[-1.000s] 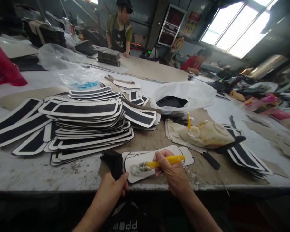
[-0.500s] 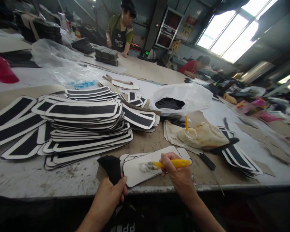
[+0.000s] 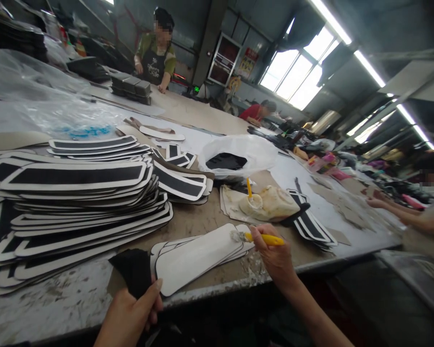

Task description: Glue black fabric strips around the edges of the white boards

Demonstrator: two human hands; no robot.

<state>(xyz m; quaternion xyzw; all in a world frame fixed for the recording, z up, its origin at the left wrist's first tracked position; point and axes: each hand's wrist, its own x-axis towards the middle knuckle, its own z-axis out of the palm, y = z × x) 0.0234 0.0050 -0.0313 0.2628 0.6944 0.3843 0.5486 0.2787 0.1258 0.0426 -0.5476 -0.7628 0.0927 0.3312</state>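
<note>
My right hand point(image 3: 273, 253) grips a yellow-handled brush point(image 3: 265, 238), its whitish bristles resting on the far right end of a white curved panel point(image 3: 198, 260). Under that panel lie several similar ones, fanned out at the table's near edge. Closed on a piece of black fabric point(image 3: 132, 270), my left hand point(image 3: 133, 308) is beside the panel's left end. Behind them, a glue-stained bag point(image 3: 275, 202) holds a round opening with a yellow stick point(image 3: 249, 188) standing in it.
A tall stack of black-and-white curved pieces point(image 3: 79, 173) fills the left. Further back lie a clear plastic bag point(image 3: 238, 149) with black pieces and more plastic sheeting point(image 3: 50, 106). A co-worker point(image 3: 155, 58) stands across the table; another person's arm point(image 3: 394, 212) reaches in at right.
The brush has moved from the panel's middle to its far right end. My view has turned to the right, bringing another person into sight. My left hand still holds the black fabric.
</note>
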